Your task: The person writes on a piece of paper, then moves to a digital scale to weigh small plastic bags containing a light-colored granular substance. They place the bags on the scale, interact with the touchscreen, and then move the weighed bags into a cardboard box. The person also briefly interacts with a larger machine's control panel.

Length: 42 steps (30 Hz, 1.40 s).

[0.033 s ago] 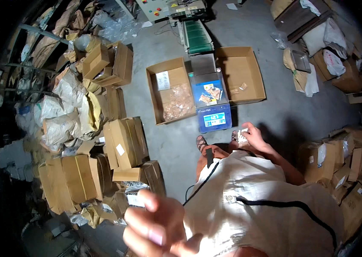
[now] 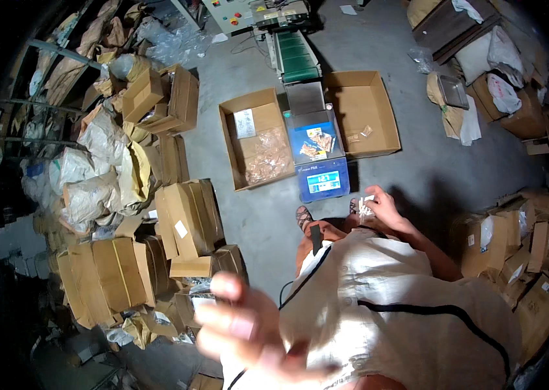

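My right hand (image 2: 383,207) grips a small clear packet (image 2: 365,207) with white stick-like pieces in it, close to the blue weighing scale (image 2: 322,181). Several small clear packets with brownish contents (image 2: 318,142) lie on the scale's platform, and its display is lit. Close to the camera and blurred, my left hand (image 2: 248,331) is raised in front of my light shirt. Its fingers are loosely bent and apart, and nothing shows in them.
Left of the scale, an open carton (image 2: 230,153) holds many clear packets; another (image 2: 388,117) at its right holds a few. A green conveyor belt (image 2: 296,55) runs behind. Stacked cartons (image 2: 190,218) and sacks line the left. More cartons (image 2: 489,244) stand at right.
My left hand has shifted slightly downward and to the right, with more blur. My right hand keeps its hold on the packet. The whole view has moved slightly.
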Each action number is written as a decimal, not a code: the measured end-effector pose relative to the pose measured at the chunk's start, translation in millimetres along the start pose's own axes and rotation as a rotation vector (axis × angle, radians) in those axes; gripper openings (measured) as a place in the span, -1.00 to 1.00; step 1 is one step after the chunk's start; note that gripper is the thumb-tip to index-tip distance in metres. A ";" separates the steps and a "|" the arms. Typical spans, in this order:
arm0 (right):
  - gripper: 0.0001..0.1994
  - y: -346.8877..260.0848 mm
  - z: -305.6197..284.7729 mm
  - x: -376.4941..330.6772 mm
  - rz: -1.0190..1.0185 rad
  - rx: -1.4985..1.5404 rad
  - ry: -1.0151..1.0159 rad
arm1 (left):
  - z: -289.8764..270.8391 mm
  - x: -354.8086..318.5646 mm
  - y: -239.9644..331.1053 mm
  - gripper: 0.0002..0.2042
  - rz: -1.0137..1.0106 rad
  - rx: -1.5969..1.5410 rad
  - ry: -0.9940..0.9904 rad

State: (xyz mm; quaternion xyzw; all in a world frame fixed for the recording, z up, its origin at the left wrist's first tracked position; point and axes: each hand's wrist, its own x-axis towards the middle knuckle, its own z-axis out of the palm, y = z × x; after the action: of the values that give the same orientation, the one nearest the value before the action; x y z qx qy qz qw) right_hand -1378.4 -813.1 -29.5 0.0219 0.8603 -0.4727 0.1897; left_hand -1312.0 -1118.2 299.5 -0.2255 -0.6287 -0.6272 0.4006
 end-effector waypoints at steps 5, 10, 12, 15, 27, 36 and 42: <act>-0.65 -61.7 0.4 7.1 0.255 0.648 -0.080 | -38.5 -41.9 -62.9 -0.77 -0.742 0.201 -0.344; -0.82 -142.8 -8.9 7.2 0.235 0.873 -0.200 | -47.1 -88.3 -114.6 -0.77 -1.364 -0.071 -0.063; -0.82 -162.8 -8.2 5.1 0.146 0.901 -0.196 | -48.0 -108.5 -137.2 -0.71 -1.455 -0.170 -0.050; -0.80 -187.7 -4.8 1.8 0.063 0.938 -0.168 | -31.3 -105.8 -148.9 -0.68 -1.467 -0.218 -0.133; -0.79 -205.0 -11.3 -19.9 -0.038 0.804 -0.392 | -18.1 -79.3 -167.3 -0.80 -1.366 -0.346 -0.255; -0.87 -211.4 5.6 -18.8 -0.059 0.841 -0.254 | -14.7 -58.2 -142.3 -0.73 -1.455 -0.381 -0.105; -0.85 -219.4 18.1 -22.7 -0.084 0.803 -0.362 | -32.8 -84.8 -145.5 -0.70 -1.376 -0.310 -0.140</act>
State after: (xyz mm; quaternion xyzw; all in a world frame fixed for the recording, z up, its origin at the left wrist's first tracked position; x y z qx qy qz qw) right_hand -1399.5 -945.9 146.3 -0.0243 0.5614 -0.7730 0.2944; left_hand -1370.2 -1147.7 140.8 0.1286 -0.5563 -0.8043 -0.1646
